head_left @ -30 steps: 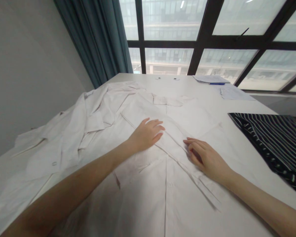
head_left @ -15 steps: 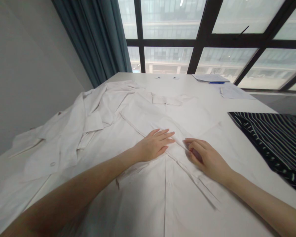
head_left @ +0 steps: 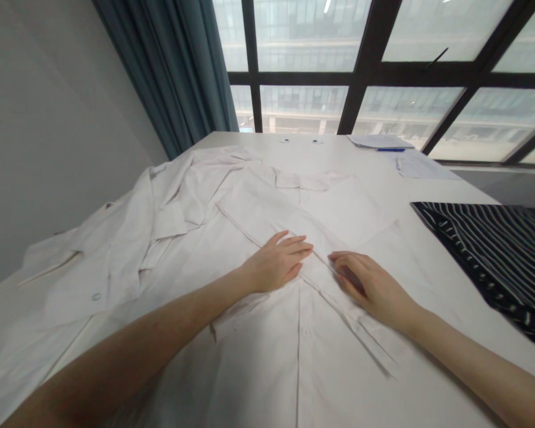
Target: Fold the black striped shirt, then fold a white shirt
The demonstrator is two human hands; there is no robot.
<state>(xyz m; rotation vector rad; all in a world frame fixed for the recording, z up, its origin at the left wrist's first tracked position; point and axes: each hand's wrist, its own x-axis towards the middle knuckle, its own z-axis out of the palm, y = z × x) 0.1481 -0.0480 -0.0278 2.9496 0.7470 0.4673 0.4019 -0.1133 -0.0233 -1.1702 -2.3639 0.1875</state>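
Observation:
A white shirt (head_left: 267, 333) lies spread on the table, its collar (head_left: 301, 180) at the far end and its button placket running down the middle. One sleeve (head_left: 258, 208) is laid slantwise across the front. My left hand (head_left: 279, 261) rests flat on that sleeve, fingers stretched toward the right. Close by, my right hand (head_left: 365, 279) touches the sleeve's right edge with its fingertips. Its fingers are bent, the thumb stands apart from them, and no cloth shows between them. The cloth under both palms is hidden.
More white garments (head_left: 173, 208) lie rumpled to the left. A black-and-white striped cloth (head_left: 494, 255) covers the table's right side. Papers (head_left: 378, 141) and a blue pen (head_left: 391, 150) lie at the far right. Beyond the table are a blue curtain (head_left: 178, 71) and windows.
My right hand's curled fingers have straightened a little, and the hand has shifted slightly left. My left hand has barely moved, with its fingers a little closer together. The shirt lies as before.

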